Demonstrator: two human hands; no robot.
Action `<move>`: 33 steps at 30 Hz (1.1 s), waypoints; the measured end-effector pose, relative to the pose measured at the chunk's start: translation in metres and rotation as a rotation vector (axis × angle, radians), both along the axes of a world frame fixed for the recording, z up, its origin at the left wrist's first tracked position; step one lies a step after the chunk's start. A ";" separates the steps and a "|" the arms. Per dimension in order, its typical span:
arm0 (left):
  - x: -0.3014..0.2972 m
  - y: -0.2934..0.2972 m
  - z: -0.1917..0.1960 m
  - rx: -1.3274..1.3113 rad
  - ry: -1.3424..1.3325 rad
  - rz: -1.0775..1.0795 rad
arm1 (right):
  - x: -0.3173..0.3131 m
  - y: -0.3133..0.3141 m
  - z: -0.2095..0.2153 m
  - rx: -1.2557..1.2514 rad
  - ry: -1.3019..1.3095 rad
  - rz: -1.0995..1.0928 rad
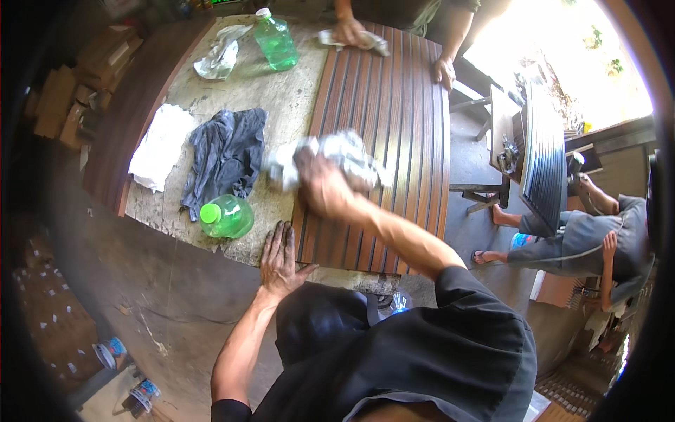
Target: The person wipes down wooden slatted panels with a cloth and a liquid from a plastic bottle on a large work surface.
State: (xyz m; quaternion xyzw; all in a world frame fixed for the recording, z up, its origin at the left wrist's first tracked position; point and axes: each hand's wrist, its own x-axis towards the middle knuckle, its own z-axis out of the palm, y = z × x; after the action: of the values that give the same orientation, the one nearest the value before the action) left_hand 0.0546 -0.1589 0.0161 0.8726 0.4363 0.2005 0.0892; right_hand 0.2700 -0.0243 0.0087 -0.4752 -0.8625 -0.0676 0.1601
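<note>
A brown, grooved wooden panel (pixel 394 133) lies on the worktable (pixel 292 105). My right hand (pixel 325 188) presses a crumpled white-and-grey rag (pixel 344 158) onto the panel's left part, both smeared by motion. Flat against the near left corner of the panel rests my left hand (pixel 281 266), fingers stretched out and darkly stained, holding nothing. Just left of it a clear bottle of green liquid (pixel 228 216) with a green cap stands by the table's near edge. A dark grey cloth (pixel 226 153) and a white cloth (pixel 160 148) lie beyond the bottle.
Across the table a co-worker's hand (pixel 351 32) holds a cloth on the panel's far end. Another green bottle (pixel 278 46) and a pale rag (pixel 221 55) are at the back. At right, a person (pixel 587 235) stands near a dark ribbed panel (pixel 545 155).
</note>
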 end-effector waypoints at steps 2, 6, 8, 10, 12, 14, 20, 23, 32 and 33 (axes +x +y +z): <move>0.010 0.007 0.003 -0.014 0.004 -0.008 | 0.015 -0.045 0.008 -0.224 0.214 0.230; 0.024 0.017 0.006 0.026 -0.078 -0.066 | 0.085 0.063 -0.007 0.063 0.198 0.100; 0.031 0.021 0.006 0.030 -0.093 -0.073 | 0.117 0.129 -0.003 0.207 -0.246 -0.152; 0.042 0.024 0.003 0.034 -0.100 -0.058 | 0.129 0.159 0.007 0.583 0.205 -0.376; 0.012 0.005 -0.002 0.012 -0.064 0.094 | 0.040 0.089 0.014 -0.419 0.118 -0.267; 0.013 0.004 -0.005 0.045 -0.048 0.118 | 0.017 -0.009 0.020 -0.322 0.126 0.055; 0.006 0.004 -0.021 0.069 -0.048 0.057 | 0.050 -0.076 0.029 -0.393 0.203 0.458; 0.024 0.020 0.002 0.101 -0.068 0.055 | 0.066 0.025 0.020 -0.107 0.181 0.003; 0.023 0.019 0.000 -0.040 -0.061 0.041 | 0.047 -0.109 0.045 -0.445 0.330 0.433; 0.009 0.009 -0.011 0.071 -0.062 0.050 | 0.048 -0.087 0.041 -0.359 0.322 0.386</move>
State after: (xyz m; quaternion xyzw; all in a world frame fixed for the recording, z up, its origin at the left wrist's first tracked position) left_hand 0.0641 -0.1501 0.0052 0.8575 0.4475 0.2451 0.0667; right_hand 0.3180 -0.1113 0.0492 -0.3279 -0.8986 0.1935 0.2181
